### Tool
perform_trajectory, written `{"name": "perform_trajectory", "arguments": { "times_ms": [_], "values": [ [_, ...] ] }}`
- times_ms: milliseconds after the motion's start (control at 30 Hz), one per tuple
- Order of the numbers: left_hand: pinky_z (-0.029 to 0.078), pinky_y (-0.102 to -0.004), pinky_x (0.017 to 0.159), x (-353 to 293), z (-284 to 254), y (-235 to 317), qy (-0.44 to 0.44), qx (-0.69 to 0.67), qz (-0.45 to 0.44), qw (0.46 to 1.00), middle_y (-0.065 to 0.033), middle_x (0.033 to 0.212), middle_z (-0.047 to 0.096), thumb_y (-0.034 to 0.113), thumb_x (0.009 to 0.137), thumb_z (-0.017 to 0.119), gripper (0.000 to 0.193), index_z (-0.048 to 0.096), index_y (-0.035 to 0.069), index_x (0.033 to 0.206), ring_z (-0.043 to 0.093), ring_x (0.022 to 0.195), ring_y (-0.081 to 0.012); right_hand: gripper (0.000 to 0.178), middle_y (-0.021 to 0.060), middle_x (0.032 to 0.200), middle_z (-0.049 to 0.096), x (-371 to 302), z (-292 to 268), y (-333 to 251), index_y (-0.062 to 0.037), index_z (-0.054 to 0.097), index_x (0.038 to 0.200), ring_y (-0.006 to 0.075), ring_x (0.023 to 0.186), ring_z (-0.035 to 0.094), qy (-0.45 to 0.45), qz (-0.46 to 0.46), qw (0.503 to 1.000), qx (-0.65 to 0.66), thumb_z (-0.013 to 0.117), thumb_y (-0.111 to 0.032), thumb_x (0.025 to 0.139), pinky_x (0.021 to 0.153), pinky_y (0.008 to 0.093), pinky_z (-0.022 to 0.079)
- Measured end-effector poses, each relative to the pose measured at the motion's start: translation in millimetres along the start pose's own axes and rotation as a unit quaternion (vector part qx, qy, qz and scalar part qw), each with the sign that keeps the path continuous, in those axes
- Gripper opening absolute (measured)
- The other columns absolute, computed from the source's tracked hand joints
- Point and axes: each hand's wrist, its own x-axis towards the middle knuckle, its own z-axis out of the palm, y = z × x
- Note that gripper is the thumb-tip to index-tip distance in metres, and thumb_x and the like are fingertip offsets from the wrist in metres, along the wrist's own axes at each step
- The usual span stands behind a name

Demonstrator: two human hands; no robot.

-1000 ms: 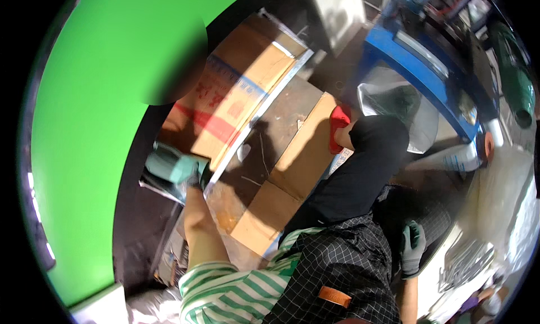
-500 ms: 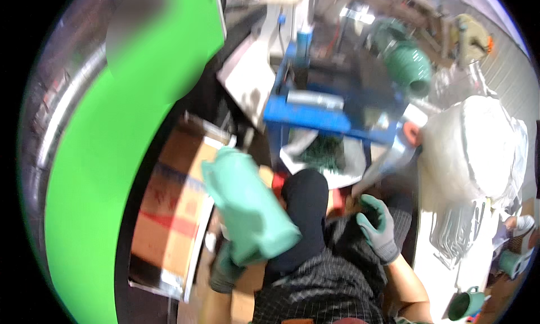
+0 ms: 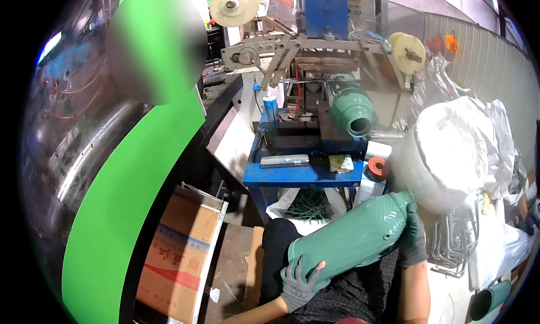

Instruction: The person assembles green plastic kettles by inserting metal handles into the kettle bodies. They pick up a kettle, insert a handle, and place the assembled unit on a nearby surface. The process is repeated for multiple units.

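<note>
A long green plastic tube-shaped shell lies across my lap, tilted up to the right. My left hand, in a grey-green glove, grips its lower left end. My right hand, also gloved, holds its upper right end. A matching green shell sits on the blue machine ahead of me, its open mouth facing me.
A blue bench carries a spray can, an orange tape roll and a metal bar. A big white bagged bundle stands at right. Cardboard boxes lie at lower left, beside a green panel. A green cup sits at lower right.
My head has lifted from the floor boxes to the machine. The green shell came up from the left side and now rests across my lap, held at both ends.
</note>
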Motion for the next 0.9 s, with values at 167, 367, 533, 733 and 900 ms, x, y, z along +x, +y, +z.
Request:
{"name": "perform_trajectory", "arguments": {
  "times_ms": [167,367,533,733,900],
  "values": [
    [0.041,-0.0565,0.104,41,-28,-2,-0.114,-0.232,-0.044,0.965,-0.0246,0.146,0.047,0.045,0.078,0.086,0.093,0.043,0.01,0.154,0.049,0.126,-0.045,0.088,0.017,0.149,0.059,-19,-20,16,0.0041,0.055,0.146,0.027,0.136,0.056,-0.062,-0.122,0.972,-0.189,0.083,-0.053,0.085,0.116,0.0416,0.043],
    [0.052,-0.0486,0.099,109,-25,13,0.051,-0.49,0.01,0.87,-0.0248,0.138,0.057,0.026,0.07,0.093,0.108,0.032,-0.007,0.152,0.061,0.116,-0.0428,0.091,0.0138,0.129,0.063,-37,25,-21,-0.0028,0.067,0.13,0.0254,0.118,0.064,-0.241,-0.13,0.906,-0.323,0.101,-0.04,0.054,0.103,0.0399,0.052],
    [0.052,-0.0518,0.098,143,-36,11,-0.062,-0.408,0.117,0.903,-0.0215,0.128,0.064,0.034,0.069,0.094,0.08,0.058,0.005,0.135,0.065,0.115,-0.0424,0.086,0.0143,0.137,0.061,-47,35,24,-0.0066,0.066,0.133,0.032,0.125,0.061,-0.332,-0.084,0.876,-0.339,0.1,-0.036,0.059,0.108,0.0464,0.049],
    [0.049,-0.0494,0.094,101,-53,-15,-0.112,-0.133,0.223,0.959,-0.0031,0.122,0.065,0.033,0.083,0.075,0.045,0.068,0.021,0.126,0.06,0.114,-0.0249,0.089,0.0206,0.143,0.053,-91,66,52,-0.0042,0.05,0.145,0.0423,0.135,0.05,-0.282,-0.186,0.796,-0.502,0.089,-0.035,0.071,0.115,0.0537,0.038],
    [0.051,-0.0508,0.095,110,-49,-36,-0.209,-0.22,0.264,0.916,-0.0042,0.123,0.066,0.034,0.082,0.076,0.045,0.068,0.021,0.124,0.062,0.115,-0.0262,0.065,0.0211,0.142,0.054,-107,68,95,-0.0053,0.055,0.141,0.0433,0.131,0.051,-0.192,-0.221,0.789,-0.54,0.075,-0.035,0.086,0.114,0.0575,0.037]
  ]
}}
